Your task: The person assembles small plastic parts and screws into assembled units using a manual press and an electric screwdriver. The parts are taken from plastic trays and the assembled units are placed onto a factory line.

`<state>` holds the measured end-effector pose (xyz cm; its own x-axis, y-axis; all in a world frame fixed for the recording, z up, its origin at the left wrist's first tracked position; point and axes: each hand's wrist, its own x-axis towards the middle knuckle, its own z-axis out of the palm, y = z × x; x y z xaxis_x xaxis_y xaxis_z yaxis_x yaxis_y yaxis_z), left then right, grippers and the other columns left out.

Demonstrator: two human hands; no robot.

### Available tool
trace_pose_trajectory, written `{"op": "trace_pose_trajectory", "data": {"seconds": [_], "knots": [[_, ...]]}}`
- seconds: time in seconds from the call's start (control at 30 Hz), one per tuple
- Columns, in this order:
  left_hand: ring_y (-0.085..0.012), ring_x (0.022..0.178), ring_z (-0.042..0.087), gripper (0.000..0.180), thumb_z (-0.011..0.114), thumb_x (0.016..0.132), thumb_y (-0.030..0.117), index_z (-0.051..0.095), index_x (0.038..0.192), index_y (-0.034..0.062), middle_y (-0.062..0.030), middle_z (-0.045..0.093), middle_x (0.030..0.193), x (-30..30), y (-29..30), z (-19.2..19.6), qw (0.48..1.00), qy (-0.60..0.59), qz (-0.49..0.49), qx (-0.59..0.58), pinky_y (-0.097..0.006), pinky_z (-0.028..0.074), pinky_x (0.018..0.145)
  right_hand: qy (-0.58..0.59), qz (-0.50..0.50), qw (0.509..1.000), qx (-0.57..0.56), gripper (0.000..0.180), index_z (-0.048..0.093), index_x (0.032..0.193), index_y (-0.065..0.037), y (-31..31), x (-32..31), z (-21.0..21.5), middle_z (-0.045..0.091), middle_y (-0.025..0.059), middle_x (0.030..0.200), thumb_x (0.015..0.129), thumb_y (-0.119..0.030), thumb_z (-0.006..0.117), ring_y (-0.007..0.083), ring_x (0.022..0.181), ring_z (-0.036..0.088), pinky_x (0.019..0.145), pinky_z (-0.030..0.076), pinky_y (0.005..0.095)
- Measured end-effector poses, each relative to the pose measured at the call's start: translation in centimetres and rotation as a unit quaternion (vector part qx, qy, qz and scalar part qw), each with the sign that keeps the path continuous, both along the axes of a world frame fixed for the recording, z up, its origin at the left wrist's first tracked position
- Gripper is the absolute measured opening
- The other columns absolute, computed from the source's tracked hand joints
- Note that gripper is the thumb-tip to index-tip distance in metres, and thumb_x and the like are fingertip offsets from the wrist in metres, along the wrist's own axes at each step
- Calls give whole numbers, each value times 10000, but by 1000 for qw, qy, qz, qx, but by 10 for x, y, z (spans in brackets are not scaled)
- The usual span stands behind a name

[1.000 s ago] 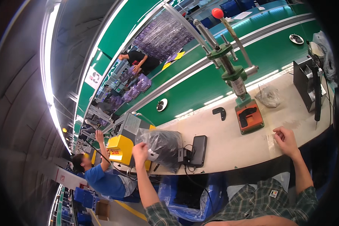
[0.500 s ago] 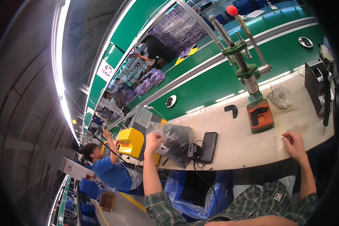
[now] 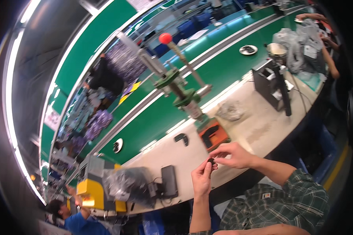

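Just in front of the press, my two hands meet at the table's near edge. My left hand (image 3: 202, 178) pinches a small dark rounded piece (image 3: 211, 161) between thumb and fingertips. From the right, my right hand (image 3: 236, 156) closes its thumb and fingers on the same piece. Its exact kind is too small to make out. Behind my hands stands a green hand lever press (image 3: 188, 102) with a red knob. On its orange base (image 3: 221, 138) sits a black angled part (image 3: 210, 134). Another black angled part (image 3: 181, 139) lies on the table left of the base.
Left on the table are a clear bag of dark parts (image 3: 129, 184), a black power bank-like block (image 3: 169, 181) and a yellow-grey machine (image 3: 91, 192). A crumpled clear bag (image 3: 230, 111) and black bin (image 3: 267, 86) stand right. A co-worker (image 3: 80, 221) works left; another person's arms show far right.
My left hand has left the clear bag and come right to meet my right hand, which has moved in with fingers closed. The view has swung right.
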<state>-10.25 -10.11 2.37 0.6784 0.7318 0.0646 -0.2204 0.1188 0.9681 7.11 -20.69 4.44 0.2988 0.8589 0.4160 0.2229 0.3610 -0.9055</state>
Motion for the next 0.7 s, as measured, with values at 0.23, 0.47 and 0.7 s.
{"op": "trace_pose_trajectory", "data": {"seconds": [0.23,0.47,0.7], "knots": [[-241,851,772,370,663,1017,2,561,1344,-137,-198,763,979,36,-4,4,998,-12,-5,-62,-338,647,832,50,-2,997,-50,264,774,1207,-25,-7,27,-11,758,101,1046,951,-88,760,140,924,732,847,591,288],[-294,880,783,250,660,1040,83,622,1193,-110,-218,752,1017,33,14,-3,997,-3,-24,-77,-359,669,794,77,20,989,-123,191,792,1124,-34,12,38,-26,777,50,984,946,-104,783,108,924,713,848,567,280],[-311,1038,724,104,726,933,40,765,1017,-7,-175,768,1101,28,41,7,904,70,180,382,-418,546,949,-407,-186,863,233,237,785,1046,-17,16,64,-8,761,120,1082,811,-45,792,254,893,760,726,635,335]]}}
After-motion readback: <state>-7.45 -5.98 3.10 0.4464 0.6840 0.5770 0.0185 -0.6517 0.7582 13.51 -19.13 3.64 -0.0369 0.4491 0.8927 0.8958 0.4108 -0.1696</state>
